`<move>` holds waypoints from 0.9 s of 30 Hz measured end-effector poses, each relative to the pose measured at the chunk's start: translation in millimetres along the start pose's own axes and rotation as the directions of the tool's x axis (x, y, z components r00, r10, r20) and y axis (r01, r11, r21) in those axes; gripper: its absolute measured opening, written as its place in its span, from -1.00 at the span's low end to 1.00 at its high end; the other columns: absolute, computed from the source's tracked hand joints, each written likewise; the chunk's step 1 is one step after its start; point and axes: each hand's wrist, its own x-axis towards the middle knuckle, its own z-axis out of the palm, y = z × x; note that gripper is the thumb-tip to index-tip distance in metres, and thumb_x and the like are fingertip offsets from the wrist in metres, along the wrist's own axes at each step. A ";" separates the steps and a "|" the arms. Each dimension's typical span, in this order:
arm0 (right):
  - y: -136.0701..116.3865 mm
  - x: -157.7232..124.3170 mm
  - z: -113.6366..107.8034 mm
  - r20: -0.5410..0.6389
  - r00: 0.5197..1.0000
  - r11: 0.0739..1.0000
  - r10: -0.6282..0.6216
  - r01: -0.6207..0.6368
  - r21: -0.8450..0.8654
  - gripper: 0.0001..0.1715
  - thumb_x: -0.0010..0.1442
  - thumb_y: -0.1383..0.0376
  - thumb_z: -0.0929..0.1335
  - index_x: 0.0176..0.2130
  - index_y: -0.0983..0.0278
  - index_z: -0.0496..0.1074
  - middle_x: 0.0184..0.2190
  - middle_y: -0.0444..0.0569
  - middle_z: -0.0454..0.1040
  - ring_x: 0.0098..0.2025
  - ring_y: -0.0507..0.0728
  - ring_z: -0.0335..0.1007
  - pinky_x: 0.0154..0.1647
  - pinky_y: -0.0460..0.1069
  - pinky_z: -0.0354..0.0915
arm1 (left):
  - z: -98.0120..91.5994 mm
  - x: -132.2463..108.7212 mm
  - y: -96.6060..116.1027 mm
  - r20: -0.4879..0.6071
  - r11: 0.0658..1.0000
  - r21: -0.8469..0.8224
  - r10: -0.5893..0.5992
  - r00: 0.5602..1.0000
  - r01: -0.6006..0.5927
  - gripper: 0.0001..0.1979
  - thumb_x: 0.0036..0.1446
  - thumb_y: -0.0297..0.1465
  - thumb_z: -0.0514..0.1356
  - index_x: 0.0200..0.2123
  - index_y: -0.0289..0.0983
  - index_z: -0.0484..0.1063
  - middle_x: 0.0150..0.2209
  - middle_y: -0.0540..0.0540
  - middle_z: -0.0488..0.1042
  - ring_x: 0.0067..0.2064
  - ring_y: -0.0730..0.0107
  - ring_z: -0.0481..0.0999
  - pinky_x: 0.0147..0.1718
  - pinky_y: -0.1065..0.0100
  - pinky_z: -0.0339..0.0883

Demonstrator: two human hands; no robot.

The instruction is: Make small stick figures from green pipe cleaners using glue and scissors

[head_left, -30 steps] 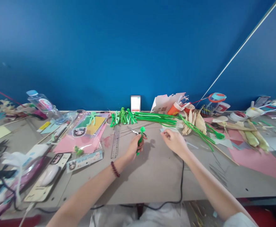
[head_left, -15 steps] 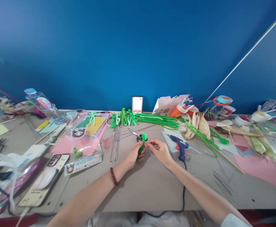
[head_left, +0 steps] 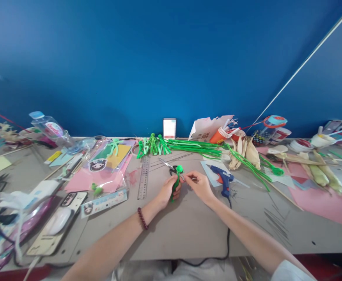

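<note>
- Gripping a green pipe-cleaner piece (head_left: 179,169), the left hand (head_left: 169,189) has its fingers wrapped around the stem; the rounded head stands clear above the fist.
- Location of the piece: over the middle of the grey table (head_left: 200,234), in front of the person.
- Right hand (head_left: 199,186): thumb and fingertips drawn together just beside the piece, on its right. Whether anything is pinched between them cannot be told.
- Scissors (head_left: 168,164): just beyond the left hand, blades pointing away to the left; handles partly hidden behind the green head.
- Clear ruler (head_left: 143,179): lying to the left of the scissors.
- Blue glue gun (head_left: 225,180): right of the right hand, its nozzle over a pale blue sheet (head_left: 207,171); a black cable (head_left: 228,230) runs from the grip toward the near table edge.
- Green pipe-cleaner figures (head_left: 153,145): grouped at the back, near the wall (head_left: 159,70).
- Loose green pipe cleaners (head_left: 195,146): bundled lengthwise to the right of those figures.
- Beaded bracelet (head_left: 142,218): dark red, on the left wrist.
</note>
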 end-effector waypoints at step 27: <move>-0.3 1.5 -0.3 -0.098 0.995 0.998 -0.021 0.027 0.054 -0.62 0.09 0.04 0.31 -0.25 0.29 0.40 -0.32 0.01 0.44 -0.49 0.02 0.32 -0.65 -0.13 0.23 | 2.1 -3.1 3.2 0.064 0.996 -0.086 0.018 0.998 -0.012 -0.72 0.07 -0.14 0.12 -0.32 -0.25 0.29 -0.58 0.06 0.21 -0.61 0.50 0.22 -0.66 0.46 0.19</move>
